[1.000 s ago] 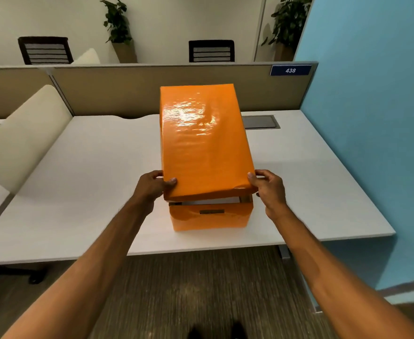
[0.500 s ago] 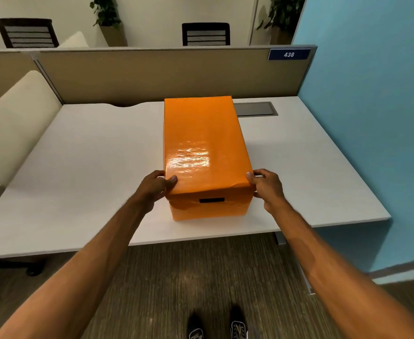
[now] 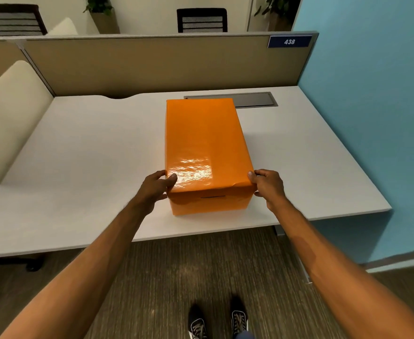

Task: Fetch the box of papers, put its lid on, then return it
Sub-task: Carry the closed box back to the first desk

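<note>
An orange box (image 3: 211, 204) stands near the front edge of a white desk (image 3: 83, 162). Its glossy orange lid (image 3: 204, 143) lies flat on top and covers it; a dark handle slot shows on the front face just under the lid's rim. The papers inside are hidden. My left hand (image 3: 156, 188) grips the lid's near left corner, thumb on top. My right hand (image 3: 267, 185) grips the near right corner the same way.
A beige partition (image 3: 152, 64) with a blue "438" tag (image 3: 289, 41) runs behind the desk. A grey cable flap (image 3: 252, 100) lies behind the box. A blue wall (image 3: 372, 118) closes the right side. A cream chair back (image 3: 8, 118) stands at the left.
The lid was tilted up at the front with white paper showing beneath; it has come down flat onto the box. Both hands stayed at its near corners.
</note>
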A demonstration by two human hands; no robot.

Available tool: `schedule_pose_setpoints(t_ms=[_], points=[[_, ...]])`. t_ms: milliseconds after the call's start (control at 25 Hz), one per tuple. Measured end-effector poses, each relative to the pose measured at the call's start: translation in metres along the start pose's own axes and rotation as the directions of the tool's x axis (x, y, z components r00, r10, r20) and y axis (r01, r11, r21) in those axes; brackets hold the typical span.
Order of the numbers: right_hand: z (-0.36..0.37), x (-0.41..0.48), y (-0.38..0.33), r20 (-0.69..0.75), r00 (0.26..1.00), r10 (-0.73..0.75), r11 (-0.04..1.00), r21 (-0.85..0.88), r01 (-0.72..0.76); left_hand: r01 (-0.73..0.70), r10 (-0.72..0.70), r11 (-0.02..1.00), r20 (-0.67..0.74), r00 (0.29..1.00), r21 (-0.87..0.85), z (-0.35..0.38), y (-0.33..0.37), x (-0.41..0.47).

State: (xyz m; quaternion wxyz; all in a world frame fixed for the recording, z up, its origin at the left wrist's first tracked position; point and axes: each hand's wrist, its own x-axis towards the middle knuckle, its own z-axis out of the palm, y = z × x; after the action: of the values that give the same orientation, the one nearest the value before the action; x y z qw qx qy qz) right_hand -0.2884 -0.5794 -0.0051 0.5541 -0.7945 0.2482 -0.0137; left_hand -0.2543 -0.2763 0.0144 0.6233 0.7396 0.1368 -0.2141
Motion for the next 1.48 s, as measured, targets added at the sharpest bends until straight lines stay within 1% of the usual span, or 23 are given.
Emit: schedule_pose_setpoints(t_ms=[200, 400, 600, 800, 920, 1120, 1280, 1400, 1480], points=[[-0.002, 0.002, -0.002, 0.009, 0.999, 0.042, 0.998, 0.053, -0.043, -0.002, 0.002, 1.0, 0.007, 1.0, -0.005, -0.003, -0.003, 0.005], [-0.009, 0.007, -0.013, 0.063, 0.998, 0.008, 0.998, 0.066, -0.013, 0.003, -0.003, 1.0, -0.007, 1.0, -0.021, -0.001, 0.003, 0.017], [-0.008, 0.029, -0.027, 0.074, 0.997, 0.01, 0.998, 0.058, -0.015, -0.004, 0.004, 1.0, -0.036, 0.999, -0.008, -0.001, 0.017, 0.034], [0.004, 0.076, -0.042, 0.112, 0.994, -0.002, 0.999, 0.04, -0.002, -0.014, 0.015, 1.0, -0.075, 0.997, 0.012, -0.001, 0.035, 0.062], [0.013, 0.108, -0.058, 0.133, 0.991, -0.033, 0.999, 0.034, 0.029, -0.024, 0.027, 0.999, -0.109, 0.994, 0.031, -0.003, 0.051, 0.083], [0.026, 0.171, -0.088, 0.161, 0.986, -0.037, 0.999, 0.034, 0.032, -0.019, 0.025, 0.999, -0.157, 0.987, 0.039, -0.004, 0.08, 0.128], [0.032, 0.208, -0.101, 0.195, 0.98, -0.041, 0.998, 0.045, 0.033, -0.014, 0.014, 1.0, -0.173, 0.985, 0.001, -0.004, 0.096, 0.157], [0.035, 0.23, -0.107, 0.229, 0.973, -0.03, 0.998, 0.068, 0.015, 0.002, -0.009, 0.999, -0.146, 0.989, -0.05, -0.005, 0.107, 0.174], [0.038, 0.241, -0.11, 0.269, 0.963, -0.002, 0.996, 0.09, -0.023, 0.018, -0.03, 0.995, -0.124, 0.992, -0.095, -0.006, 0.114, 0.183]])
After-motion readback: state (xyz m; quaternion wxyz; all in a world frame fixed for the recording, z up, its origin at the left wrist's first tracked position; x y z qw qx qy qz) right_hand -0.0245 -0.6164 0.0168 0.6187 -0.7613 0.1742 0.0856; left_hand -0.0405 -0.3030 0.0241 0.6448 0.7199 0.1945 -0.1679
